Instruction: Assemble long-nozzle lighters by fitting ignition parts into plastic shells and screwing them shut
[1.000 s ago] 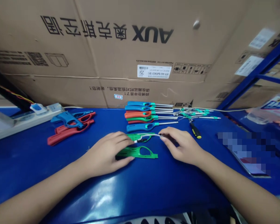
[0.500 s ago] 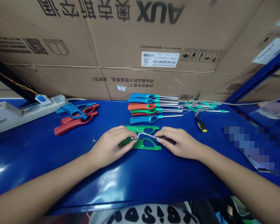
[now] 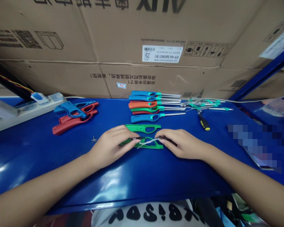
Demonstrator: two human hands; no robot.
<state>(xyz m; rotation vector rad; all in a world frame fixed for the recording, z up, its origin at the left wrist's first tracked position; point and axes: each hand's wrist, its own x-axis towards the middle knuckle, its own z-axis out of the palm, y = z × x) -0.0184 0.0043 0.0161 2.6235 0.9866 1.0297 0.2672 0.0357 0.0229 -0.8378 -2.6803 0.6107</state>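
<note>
Two green lighter shell halves, one farther back [image 3: 149,128] and one nearer [image 3: 156,145], lie on the blue table. Over the nearer half, my left hand [image 3: 115,140] pinches a small dark part at the end of some thin pale wires [image 3: 148,142]. My right hand [image 3: 180,142] is closed on a dark, slim tool [image 3: 167,139], whose tip meets the wires at its left end. The fingers partly cover both the small part and the tool, so their full shapes are hidden.
Assembled lighters [image 3: 144,118] lie in a row behind the shells. Red and blue handles [image 3: 72,121] are stacked at left beside a power strip [image 3: 26,110]. Wired metal rods [image 3: 210,105], a screwdriver [image 3: 204,122] and a phone are at right; small screws [image 3: 94,139] sit near my left hand.
The wires between my hands have shifted lower and now lie over the nearer green shell. Both hands remain pinched, and the view has tilted slightly.
</note>
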